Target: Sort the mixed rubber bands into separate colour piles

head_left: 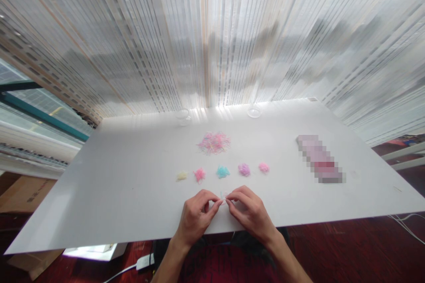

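Thin coloured strands [223,195] lie at the desk's [106,194] near side, between the fingertips of the left hand [198,213] and right hand [249,208]; both hands are closed in a fine thumb-and-forefinger pinch, seemingly on strands, though how many is too small to tell. They should be nearly weightless, soft, perhaps stretchy, prone to tangling and easily snapped, so best nipped singly by one edge. From the fingertips, small sorted heaps arc away: yellow [182,176] at 10 o'clock, coral [199,175] towards 11, turquoise [222,171] at 12, purple [244,170] at 1, pink [264,167] towards 2. Beyond, near 12, spreads a mixed heap [214,143]. Farthest stand clear containers, one at 11 [183,116], another towards 1 [254,112]; no contents can be made out in either.
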### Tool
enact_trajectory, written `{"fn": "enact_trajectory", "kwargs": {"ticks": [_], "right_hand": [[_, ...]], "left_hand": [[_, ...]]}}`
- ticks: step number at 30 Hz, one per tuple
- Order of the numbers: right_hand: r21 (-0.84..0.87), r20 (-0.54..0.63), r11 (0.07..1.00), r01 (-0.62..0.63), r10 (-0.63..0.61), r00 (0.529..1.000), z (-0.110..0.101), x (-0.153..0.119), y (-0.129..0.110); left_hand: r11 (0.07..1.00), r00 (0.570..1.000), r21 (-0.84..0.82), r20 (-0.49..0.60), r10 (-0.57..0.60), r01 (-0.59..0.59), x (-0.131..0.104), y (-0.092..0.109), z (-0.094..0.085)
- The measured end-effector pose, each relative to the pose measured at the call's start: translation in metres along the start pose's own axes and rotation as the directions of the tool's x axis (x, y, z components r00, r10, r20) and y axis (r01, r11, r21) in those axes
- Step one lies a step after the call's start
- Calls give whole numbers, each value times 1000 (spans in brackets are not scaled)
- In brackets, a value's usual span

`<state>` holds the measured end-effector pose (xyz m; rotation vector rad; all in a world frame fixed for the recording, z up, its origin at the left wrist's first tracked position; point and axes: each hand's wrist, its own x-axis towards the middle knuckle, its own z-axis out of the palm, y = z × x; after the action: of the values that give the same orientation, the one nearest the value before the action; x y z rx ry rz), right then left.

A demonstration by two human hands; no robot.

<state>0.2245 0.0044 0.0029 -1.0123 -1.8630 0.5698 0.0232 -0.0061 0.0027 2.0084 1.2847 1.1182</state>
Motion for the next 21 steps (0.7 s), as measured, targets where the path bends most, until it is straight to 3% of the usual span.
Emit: {"fn": "enact_trajectory", "kwargs": {"ticks": [12, 21], "right_hand": [[31, -41, 997, -65, 66, 997, -5, 2, -1], [30, -7, 998, -60, 60, 998, -4, 1, 0]], "left_hand": [[1000, 1000, -20, 0, 16, -16, 0, -1, -1], [999, 1000, -39, -7, 8, -8, 0, -2, 0]]}}
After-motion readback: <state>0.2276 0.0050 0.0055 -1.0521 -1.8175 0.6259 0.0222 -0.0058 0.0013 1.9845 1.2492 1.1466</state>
